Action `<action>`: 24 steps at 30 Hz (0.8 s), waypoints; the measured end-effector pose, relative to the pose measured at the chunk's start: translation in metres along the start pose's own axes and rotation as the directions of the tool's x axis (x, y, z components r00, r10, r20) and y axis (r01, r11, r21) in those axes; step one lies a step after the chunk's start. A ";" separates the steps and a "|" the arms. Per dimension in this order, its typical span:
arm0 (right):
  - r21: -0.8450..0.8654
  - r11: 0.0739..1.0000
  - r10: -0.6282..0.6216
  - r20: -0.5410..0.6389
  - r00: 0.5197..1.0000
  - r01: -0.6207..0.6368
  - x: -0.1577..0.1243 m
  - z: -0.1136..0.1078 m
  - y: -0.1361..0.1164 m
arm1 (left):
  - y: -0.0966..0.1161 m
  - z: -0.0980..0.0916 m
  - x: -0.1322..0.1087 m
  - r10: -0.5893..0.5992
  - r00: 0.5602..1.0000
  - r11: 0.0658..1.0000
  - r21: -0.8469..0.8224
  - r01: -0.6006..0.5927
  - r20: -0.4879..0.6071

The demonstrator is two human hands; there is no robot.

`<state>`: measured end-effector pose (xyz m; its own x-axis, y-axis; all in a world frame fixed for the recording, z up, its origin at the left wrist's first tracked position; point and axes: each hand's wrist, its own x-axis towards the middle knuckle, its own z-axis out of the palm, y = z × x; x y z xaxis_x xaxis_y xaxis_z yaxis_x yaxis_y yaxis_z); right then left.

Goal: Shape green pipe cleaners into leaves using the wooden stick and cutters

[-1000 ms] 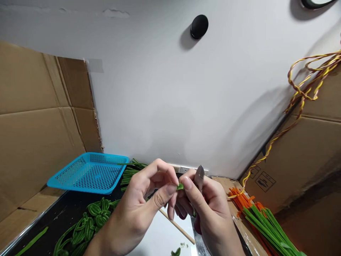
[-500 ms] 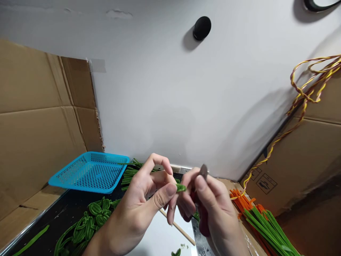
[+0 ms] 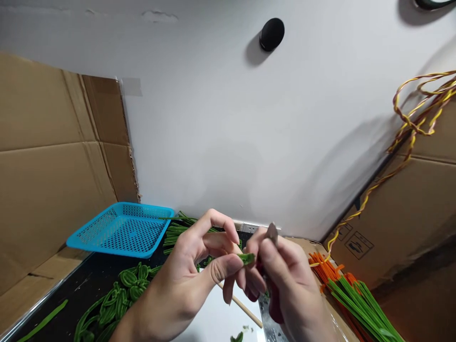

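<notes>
My left hand pinches a small green fuzzy piece, which looks like folded pipe cleaner, between thumb and fingers. Its tip sticks out toward my right hand. That hand is closed around scissors with dark red handles; a short grey metal end shows above the thumb, and the rest is hidden by my fingers. The fingertips of both hands are close together, above a white board. Left of my left wrist lies a pile of green pipe-cleaner leaf shapes.
A blue perforated basket stands at the back left, beside green pipe cleaners. A thin wooden stick and a green scrap lie on the board. Orange and green stems lie at right, near cardboard.
Both hands have shifted slightly; the left has moved a little right and down with the green piece. My right hand's fingers have moved away from the piece's tip.
</notes>
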<state>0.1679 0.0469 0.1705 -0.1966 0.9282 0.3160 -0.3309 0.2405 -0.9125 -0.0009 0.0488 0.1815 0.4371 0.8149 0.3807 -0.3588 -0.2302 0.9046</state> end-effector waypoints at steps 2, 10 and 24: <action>-0.043 0.999 0.021 -0.020 1.000 -0.022 -0.001 0.004 -0.001 | -0.002 -0.001 0.000 -0.001 1.000 1.000 0.019 0.001 -0.001; -0.019 0.994 -0.111 -0.323 0.940 0.111 0.008 -0.012 -0.003 | -0.002 -0.005 -0.002 -0.005 0.999 0.997 0.080 0.008 -0.040; 0.067 0.995 -0.064 -0.199 0.978 0.078 0.007 -0.009 0.001 | 0.003 -0.001 0.001 -0.037 0.999 0.999 0.031 0.037 -0.012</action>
<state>0.1746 0.0568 0.1692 0.0120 0.9488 0.3155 -0.4065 0.2929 -0.8654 -0.0026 0.0491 0.1842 0.4401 0.8292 0.3446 -0.3163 -0.2160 0.9237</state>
